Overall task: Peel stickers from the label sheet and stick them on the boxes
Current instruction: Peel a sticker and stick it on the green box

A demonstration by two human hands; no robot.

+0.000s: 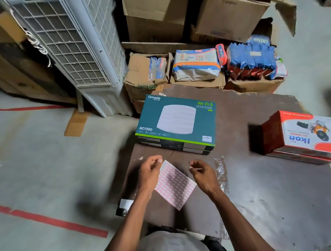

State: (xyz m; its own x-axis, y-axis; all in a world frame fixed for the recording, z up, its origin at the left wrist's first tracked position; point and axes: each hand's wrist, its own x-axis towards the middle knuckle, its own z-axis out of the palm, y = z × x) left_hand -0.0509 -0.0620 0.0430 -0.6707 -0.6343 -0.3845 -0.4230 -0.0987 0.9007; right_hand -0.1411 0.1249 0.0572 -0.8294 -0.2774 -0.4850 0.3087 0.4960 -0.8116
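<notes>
A white label sheet (175, 185) with a pink grid of stickers lies tilted on the brown table (258, 187) in front of me. My left hand (150, 172) pinches the sheet's top left corner. My right hand (202, 173) hovers just right of the sheet, thumb and forefinger pinched on a small white sticker. A stack of teal Omada Wi-Fi boxes (177, 123) sits beyond the sheet. A red and white Ikon box stack (301, 136) stands at the table's right edge.
A clear plastic wrapper (220, 172) lies right of my right hand. Beyond the table are cardboard boxes (145, 77) with packets, and a white air cooler (81, 49) at left. Red tape lines (57, 222) mark the grey floor. A small dark card (124, 206) overhangs the table's left edge.
</notes>
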